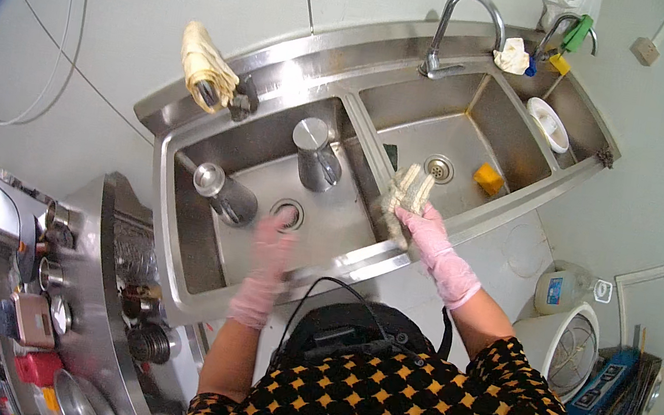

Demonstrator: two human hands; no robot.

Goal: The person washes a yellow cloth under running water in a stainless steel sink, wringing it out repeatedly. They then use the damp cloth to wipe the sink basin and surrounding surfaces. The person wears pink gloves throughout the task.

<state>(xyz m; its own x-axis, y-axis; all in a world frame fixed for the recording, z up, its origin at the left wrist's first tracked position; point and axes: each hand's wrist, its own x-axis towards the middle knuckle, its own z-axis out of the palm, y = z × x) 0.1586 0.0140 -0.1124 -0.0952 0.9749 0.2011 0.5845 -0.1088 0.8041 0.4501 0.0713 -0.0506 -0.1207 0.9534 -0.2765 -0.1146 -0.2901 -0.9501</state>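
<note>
My left hand (271,250), in a pink glove and blurred, is over the front of the left steel sink basin (329,226); I see nothing in it. My right hand (428,231), in a matching pink glove, grips a cream and grey knit work glove (408,193) over the divider between the basins. The work glove's fingers point away from me. Two dark grey jugs with metal lids are in the left basin: one (317,157) towards the back, another (224,195) at the left, its handle facing my left hand.
An orange sponge (489,179) lies near the drain of the middle basin (427,131). A tall faucet (462,27) rises behind it. A white bowl (547,124) is in the right basin. A cream cloth (205,63) hangs at the back left. Metalware fills a steel shelf (114,329) at the left.
</note>
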